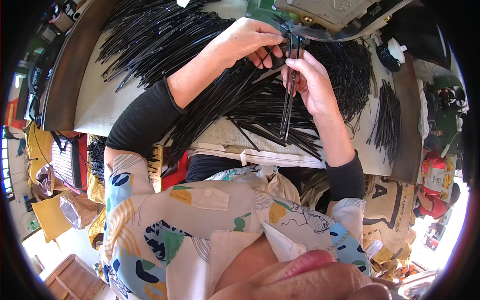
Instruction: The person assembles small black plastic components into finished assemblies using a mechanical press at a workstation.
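At the machine's front, my right hand pinches a pair of long thin black strips between thumb and fingers. They hang down toward me, and their upper ends reach the machine's dark working point. My left hand is closed just left of there, its thumb and curled fingers brought together. What it grips is small and dark, and partly hidden by the fingers. A heap of loose black strips lies below both hands, spreading across the pale tabletop.
A large pile of black strips covers the back left. Another tangled pile lies right of the machine, with a smaller bundle near the wooden table edge. Another person is at the far right.
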Tool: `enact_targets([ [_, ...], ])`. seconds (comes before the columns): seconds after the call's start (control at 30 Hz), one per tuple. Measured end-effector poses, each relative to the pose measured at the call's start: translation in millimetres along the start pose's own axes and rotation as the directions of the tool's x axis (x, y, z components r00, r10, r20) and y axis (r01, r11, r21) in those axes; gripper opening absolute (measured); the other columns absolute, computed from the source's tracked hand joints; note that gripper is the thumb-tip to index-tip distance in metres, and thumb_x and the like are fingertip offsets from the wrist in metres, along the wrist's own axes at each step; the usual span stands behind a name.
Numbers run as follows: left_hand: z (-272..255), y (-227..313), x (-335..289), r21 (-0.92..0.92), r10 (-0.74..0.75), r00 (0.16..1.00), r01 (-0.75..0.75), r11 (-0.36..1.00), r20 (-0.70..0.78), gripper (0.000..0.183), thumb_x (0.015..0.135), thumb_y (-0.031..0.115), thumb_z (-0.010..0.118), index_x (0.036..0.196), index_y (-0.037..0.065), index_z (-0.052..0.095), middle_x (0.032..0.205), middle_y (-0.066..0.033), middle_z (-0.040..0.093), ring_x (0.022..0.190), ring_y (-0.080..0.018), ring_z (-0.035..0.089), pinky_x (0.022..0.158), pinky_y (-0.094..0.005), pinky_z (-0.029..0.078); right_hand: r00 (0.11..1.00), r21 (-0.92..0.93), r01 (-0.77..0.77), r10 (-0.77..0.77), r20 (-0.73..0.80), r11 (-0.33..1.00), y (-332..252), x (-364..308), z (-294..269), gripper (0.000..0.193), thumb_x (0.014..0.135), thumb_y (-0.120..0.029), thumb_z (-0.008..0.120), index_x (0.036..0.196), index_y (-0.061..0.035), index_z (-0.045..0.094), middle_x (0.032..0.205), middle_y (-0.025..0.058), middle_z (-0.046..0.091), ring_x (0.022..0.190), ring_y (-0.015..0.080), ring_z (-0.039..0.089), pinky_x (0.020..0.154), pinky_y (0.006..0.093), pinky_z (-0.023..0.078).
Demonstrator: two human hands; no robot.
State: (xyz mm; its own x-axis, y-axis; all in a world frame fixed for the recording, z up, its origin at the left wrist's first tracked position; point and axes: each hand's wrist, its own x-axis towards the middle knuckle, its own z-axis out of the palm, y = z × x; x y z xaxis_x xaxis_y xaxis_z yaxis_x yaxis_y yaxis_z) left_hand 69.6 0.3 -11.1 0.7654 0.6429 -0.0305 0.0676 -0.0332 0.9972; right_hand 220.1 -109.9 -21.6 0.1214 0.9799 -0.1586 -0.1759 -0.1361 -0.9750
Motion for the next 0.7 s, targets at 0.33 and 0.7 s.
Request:
enact_targets([
  [0.33, 2.7, -7.0, 2.0, -0.1, -0.01, 1.0, 0.01, 0.995, 0.005, 0.029, 0.086, 0.028, 0.059, 0.088, 0.0, 0.064, 0.069, -0.0055, 0.06, 0.053, -0.0111, 0.059, 0.044, -0.0203, 0.045, 0.998, -0.021, 0.049, -0.048, 0.046, 0.999, 0.5, 4.2, 1.1, 0.021, 0.084, -0.021, 0.058, 0.095, -0.0041, 0.054, 0.071, 0.0042, 0.058, 0.051, 0.0061, 0.05, 0.042, 0.0177, 0.036],
  [0.7, 2.8, -8.6, 4.4, 0.005, 0.067, 0.998, -0.067, 0.998, 0.007, 0.032, 0.089, 0.029, 0.055, 0.076, 0.001, 0.062, 0.06, -0.0039, 0.058, 0.047, -0.0104, 0.057, 0.042, -0.0201, 0.043, 0.997, -0.041, 0.07, -0.068, 0.03, 0.997, -0.4, 8.2, 2.2, 0.021, 0.083, -0.022, 0.06, 0.093, -0.0045, 0.055, 0.07, 0.0035, 0.058, 0.051, 0.0063, 0.051, 0.042, 0.0182, 0.036],
])
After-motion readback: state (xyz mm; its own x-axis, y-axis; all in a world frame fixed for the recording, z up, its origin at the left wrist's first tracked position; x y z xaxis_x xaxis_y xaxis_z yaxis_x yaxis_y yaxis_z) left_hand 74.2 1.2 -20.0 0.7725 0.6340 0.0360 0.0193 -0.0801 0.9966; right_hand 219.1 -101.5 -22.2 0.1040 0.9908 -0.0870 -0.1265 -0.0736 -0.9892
